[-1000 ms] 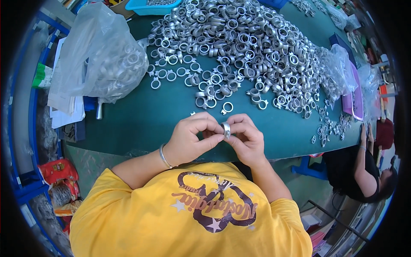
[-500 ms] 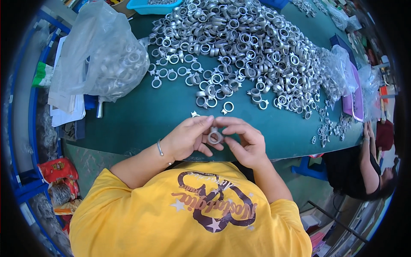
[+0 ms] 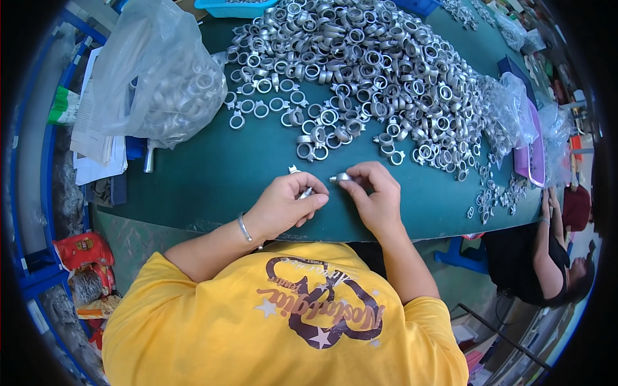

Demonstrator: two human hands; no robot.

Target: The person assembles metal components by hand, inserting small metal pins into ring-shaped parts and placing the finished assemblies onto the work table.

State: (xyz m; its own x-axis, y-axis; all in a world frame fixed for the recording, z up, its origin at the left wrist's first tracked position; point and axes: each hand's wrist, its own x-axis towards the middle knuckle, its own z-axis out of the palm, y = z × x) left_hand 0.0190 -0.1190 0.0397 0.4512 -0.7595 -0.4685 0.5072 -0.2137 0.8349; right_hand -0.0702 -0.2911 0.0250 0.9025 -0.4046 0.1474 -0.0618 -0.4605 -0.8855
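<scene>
My left hand (image 3: 283,204) is closed around a small metal ring clamp (image 3: 306,192), mostly hidden by the fingers. In my right hand (image 3: 374,198), thumb and fingers pinch another metal ring clamp (image 3: 344,177), tilted so its lug points toward the left hand. The two hands are a short way apart over the near edge of the green table (image 3: 212,186). Just beyond the left hand's knuckles shows part of one more ring clamp (image 3: 294,169). A large heap of similar ring clamps (image 3: 386,71) covers the table ahead, with looser ones along its near side.
A clear plastic bag (image 3: 161,90) of rings stands at the left, beside papers (image 3: 96,161). A blue tray (image 3: 235,8) sits at the far side. Toward the right are plastic bags (image 3: 512,116), a purple basket (image 3: 536,148) and small parts (image 3: 496,196). Another person (image 3: 531,251) sits at the right.
My hands have moved apart. The clamp they held together is now within the left hand. The right hand has picked up a ring clamp that lay just ahead on the table.
</scene>
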